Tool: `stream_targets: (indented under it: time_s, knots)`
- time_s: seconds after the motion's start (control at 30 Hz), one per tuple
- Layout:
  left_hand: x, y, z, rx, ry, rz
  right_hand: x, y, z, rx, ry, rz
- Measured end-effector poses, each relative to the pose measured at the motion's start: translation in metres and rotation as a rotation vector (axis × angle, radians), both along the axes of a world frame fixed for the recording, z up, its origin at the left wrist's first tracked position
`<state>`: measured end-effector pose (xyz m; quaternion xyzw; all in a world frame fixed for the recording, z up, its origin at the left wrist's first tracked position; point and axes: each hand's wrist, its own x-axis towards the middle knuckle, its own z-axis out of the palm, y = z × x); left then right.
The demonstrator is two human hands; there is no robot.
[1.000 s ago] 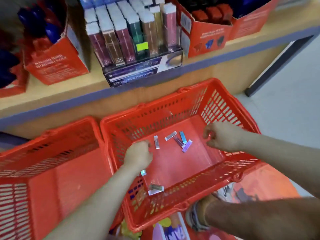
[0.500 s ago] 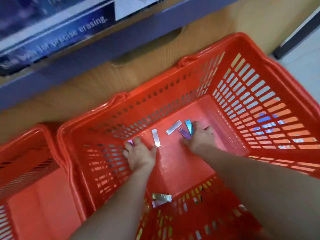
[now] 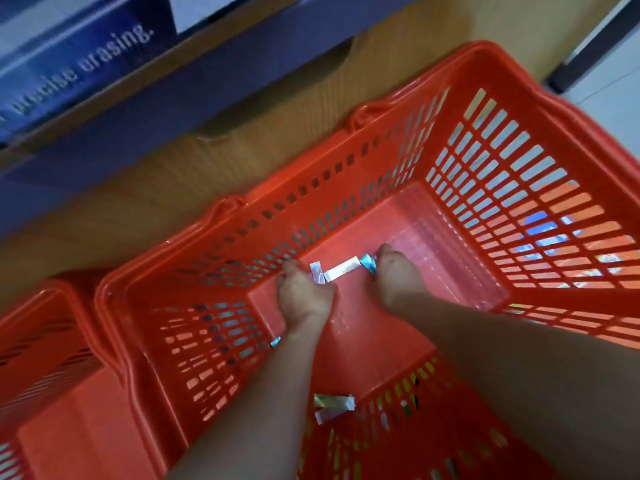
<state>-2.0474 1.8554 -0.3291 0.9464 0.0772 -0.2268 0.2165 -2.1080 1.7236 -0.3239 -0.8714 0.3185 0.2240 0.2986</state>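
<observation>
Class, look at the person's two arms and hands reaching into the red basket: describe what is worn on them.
The left hand and the right hand are bare: no gloves, and no rings can be made out. The left forearm and the right forearm are uncovered, with no sleeve, watch or bracelet in view.

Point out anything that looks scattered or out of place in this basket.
The red basket holds loose items lying askew on its floor: a cluster of shiny packs between the left hand and right hand, a stray pair by the near wall, and a blue scrap alone at the left wall.
</observation>
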Motion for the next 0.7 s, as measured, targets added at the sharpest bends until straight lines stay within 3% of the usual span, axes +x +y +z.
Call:
stream_targets:
  time_s: [0.17,0.3,0.37,0.5,0.63,0.7]
  knots:
    - [0.005,0.019,-0.003,0.058,0.001,-0.175,-0.009,0.003,0.0,-0.058,0.008,0.078]
    - [0.005,0.005,0.008,-0.112,0.005,-0.194,-0.009,-0.003,-0.002,-0.083,0.031,0.094]
    - [0.003,-0.006,0.013,-0.13,0.016,-0.347,-0.01,-0.007,-0.004,-0.105,0.036,0.101]
    - [0.001,-0.005,0.014,0.053,0.025,-0.644,-0.019,-0.01,-0.007,-0.124,-0.02,0.134]
    - [0.0,-0.001,0.011,0.057,0.039,-0.575,-0.016,-0.014,-0.003,-0.083,0.004,-0.041]
    - [-0.002,-0.002,0.012,0.081,0.083,-0.517,-0.014,-0.015,-0.001,-0.06,0.059,-0.025]
